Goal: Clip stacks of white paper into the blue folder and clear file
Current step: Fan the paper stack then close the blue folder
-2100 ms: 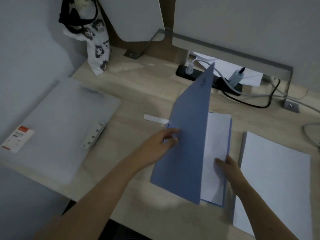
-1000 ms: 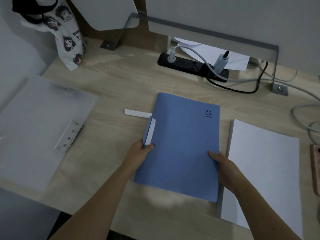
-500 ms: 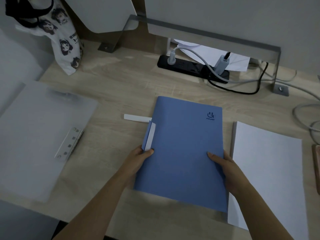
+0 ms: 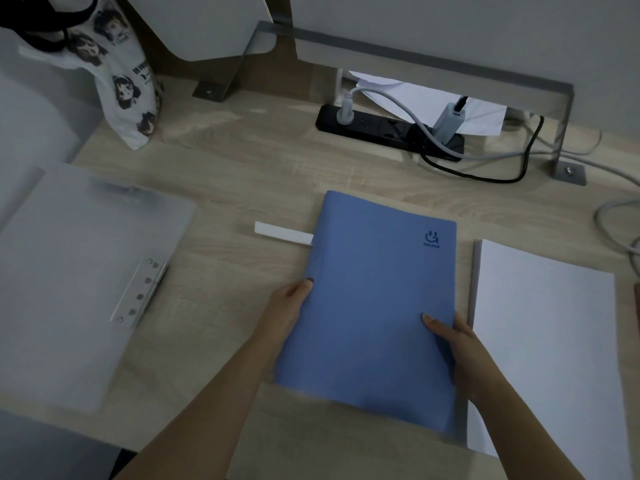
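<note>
The blue folder (image 4: 374,299) lies closed on the wooden desk (image 4: 242,174), its logo at the top right corner. My left hand (image 4: 287,313) grips its left spine edge, thumb on the cover. My right hand (image 4: 453,348) grips its right edge, thumb on top. A stack of white paper (image 4: 547,341) lies just right of the folder, touching its edge. The translucent clear file (image 4: 76,271) lies open at the far left with a white metal clip bar (image 4: 138,292) along its right side. A white strip (image 4: 282,233) pokes out from under the folder's left edge.
A black power strip (image 4: 388,131) with plugs and cables sits at the back under a metal frame. A printed cloth bag (image 4: 128,84) hangs at the back left. More cables (image 4: 616,216) curl at the right edge.
The folder's cover was shut about two seconds ago. Since then the small white flap at its spine has gone flat or out of sight, and both hands have taken hold of the folder's side edges.
</note>
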`<state>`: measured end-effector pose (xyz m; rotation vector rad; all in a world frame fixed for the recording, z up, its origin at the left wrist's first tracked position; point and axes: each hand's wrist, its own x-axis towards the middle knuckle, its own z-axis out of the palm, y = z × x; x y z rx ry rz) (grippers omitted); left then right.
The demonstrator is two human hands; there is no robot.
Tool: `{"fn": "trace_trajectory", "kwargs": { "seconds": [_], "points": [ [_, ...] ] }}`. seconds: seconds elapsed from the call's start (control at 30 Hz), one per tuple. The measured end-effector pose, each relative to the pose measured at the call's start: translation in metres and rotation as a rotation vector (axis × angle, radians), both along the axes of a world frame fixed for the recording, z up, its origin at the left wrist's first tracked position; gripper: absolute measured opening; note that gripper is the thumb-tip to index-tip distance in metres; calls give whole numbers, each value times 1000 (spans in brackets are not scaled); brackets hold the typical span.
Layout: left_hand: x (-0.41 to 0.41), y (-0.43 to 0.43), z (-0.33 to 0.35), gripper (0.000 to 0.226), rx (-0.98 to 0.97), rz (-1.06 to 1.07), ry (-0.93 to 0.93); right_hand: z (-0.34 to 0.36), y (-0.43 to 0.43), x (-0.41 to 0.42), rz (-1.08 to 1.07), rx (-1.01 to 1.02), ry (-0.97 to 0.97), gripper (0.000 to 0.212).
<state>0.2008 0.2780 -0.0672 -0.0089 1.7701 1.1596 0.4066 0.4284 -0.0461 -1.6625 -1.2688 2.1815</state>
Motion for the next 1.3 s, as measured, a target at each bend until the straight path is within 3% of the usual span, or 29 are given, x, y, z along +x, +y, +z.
{"fn": "trace_trajectory", "kwargs": {
  "seconds": [0.13, 0.2, 0.3, 0.37, 0.47, 0.6, 0.77, 0.93, 1.0, 1.07, 1.17, 1.3],
  "points": [
    [3, 3, -2, 25, -33, -50, 141, -2, 0, 0, 21, 23, -12, 20],
    [4, 4, -2, 26, -42, -73, 185, -7, 1, -1, 45, 105, -99, 31],
    [6, 6, -2, 36, -68, -99, 270, -6, -1, -6, 118, 479, -386, 57],
    [7, 8, -3, 36, -114, -122, 330, 1, -8, -15, 175, 841, -549, 58],
    [7, 10, -3, 35, -153, -142, 351, 5, -26, -48, 458, 1193, -435, 51],
    [7, 13, -4, 38, -148, -144, 345, -29, -41, -96, 916, 1265, -270, 47],
    [6, 13, -2, 35, -207, -240, 402, -42, -43, -120, 1005, 1338, -269, 50],
    [-12, 15, 14, 27, -442, -451, 946, -44, -44, -120, 1012, 1361, -300, 53],
    [-30, 20, 11, 35, -435, -488, 1188, -45, -46, -121, 1001, 1364, -318, 52],
    [-50, 28, 4, 41, -305, -529, 1333, -47, -47, -121, 997, 1374, -318, 51],
    [-69, 38, 6, 42, -246, -708, 1161, -52, -47, -120, 999, 1390, -320, 50],
    [-82, 43, 2, 41, -279, -821, 1096, -56, -48, -119, 976, 1410, -327, 48]
  ]
}}
